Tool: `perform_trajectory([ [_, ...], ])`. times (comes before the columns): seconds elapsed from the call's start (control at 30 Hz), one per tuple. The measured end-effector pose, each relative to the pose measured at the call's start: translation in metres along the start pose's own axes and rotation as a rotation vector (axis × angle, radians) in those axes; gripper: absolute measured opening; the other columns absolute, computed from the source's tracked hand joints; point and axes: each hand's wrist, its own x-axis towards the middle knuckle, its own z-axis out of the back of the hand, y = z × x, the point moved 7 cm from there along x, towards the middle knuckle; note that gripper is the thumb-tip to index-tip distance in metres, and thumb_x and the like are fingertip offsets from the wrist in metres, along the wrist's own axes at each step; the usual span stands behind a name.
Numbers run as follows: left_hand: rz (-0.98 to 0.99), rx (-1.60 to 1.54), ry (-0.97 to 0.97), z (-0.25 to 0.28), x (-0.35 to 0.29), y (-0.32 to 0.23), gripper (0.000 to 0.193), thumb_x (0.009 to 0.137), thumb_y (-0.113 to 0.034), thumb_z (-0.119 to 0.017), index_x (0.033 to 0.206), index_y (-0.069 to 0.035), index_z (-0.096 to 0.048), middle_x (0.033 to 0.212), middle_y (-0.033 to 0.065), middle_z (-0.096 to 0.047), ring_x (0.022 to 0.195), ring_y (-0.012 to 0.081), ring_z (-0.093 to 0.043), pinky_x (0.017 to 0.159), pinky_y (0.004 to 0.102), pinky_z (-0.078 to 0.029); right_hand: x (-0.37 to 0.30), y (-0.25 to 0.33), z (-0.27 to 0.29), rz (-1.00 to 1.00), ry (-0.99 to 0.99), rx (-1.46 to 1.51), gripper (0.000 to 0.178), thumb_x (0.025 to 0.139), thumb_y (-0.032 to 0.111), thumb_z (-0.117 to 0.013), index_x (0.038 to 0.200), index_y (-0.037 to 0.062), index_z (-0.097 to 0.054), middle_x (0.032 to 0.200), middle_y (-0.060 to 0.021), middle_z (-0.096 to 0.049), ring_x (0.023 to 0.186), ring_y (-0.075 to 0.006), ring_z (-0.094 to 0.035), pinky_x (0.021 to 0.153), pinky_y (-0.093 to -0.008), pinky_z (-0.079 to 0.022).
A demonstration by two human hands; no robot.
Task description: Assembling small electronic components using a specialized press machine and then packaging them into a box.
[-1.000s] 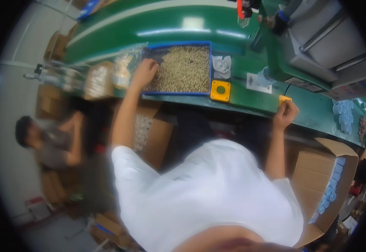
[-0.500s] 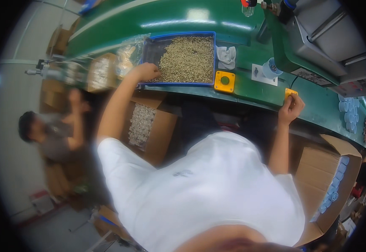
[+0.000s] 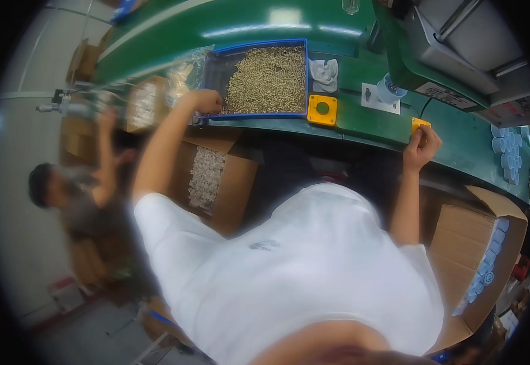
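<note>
A blue-rimmed tray (image 3: pixel 306 73) holds a spread of small brass-coloured metal parts (image 3: pixel 268 79). At its front left corner, my left hand (image 3: pixel 207 101) has its fingers curled together beside the edge of the pile; whatever they pinch is too small to make out. My right hand (image 3: pixel 423 149) is closed on the near side of a small yellow control box (image 3: pixel 420 125) at the bench's front edge, its fingers covering most of the box. Between the hands sits another yellow box with a dark green button (image 3: pixel 322 109), touched by neither.
A white cloth (image 3: pixel 324 74), a pale blue cup (image 3: pixel 390 90) and a green-framed machine (image 3: pixel 441 79) stand on the bench. Open cartons hold white pieces (image 3: pixel 206 176) and blue caps (image 3: pixel 485 261). Several blue cups (image 3: pixel 507 152) stand far right. A co-worker (image 3: pixel 70 188) sits left.
The whole view has shifted slightly. My left hand stays at the tray's front left corner and my right hand at the small yellow box. The co-worker's arm has risen.
</note>
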Motion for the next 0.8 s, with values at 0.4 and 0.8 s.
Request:
perform_trajectory([
  [0.4, 0.138, -0.142, 0.057, 0.009, -0.006, 0.001, 0.028, 0.100, -0.029, -0.061, 0.104, -0.004, -0.073, 0.090, 0.0109, -0.076, 0.073, 0.0262, -0.072, 0.074, 0.0405, -0.058, -0.001, -0.003, 0.002, -0.020, 0.002, 0.009, 0.018, 0.091, -0.002, -0.069, 0.108, 0.0013, -0.070, 0.108, -0.0114, -0.069, 0.103, -0.0275, -0.059, 0.079, -0.0339, -0.053],
  [0.8, -0.006, -0.174, -0.174, 0.003, 0.004, -0.007, 0.031, 0.103, -0.028, -0.056, 0.108, 0.000, -0.066, 0.092, 0.0116, -0.075, 0.076, 0.0188, -0.072, 0.071, 0.0346, -0.058, -0.002, 0.000, 0.000, 0.021, 0.000, -0.010, 0.018, 0.091, -0.002, -0.069, 0.109, 0.0013, -0.070, 0.109, -0.0119, -0.070, 0.103, -0.0276, -0.059, 0.075, -0.0330, -0.054],
])
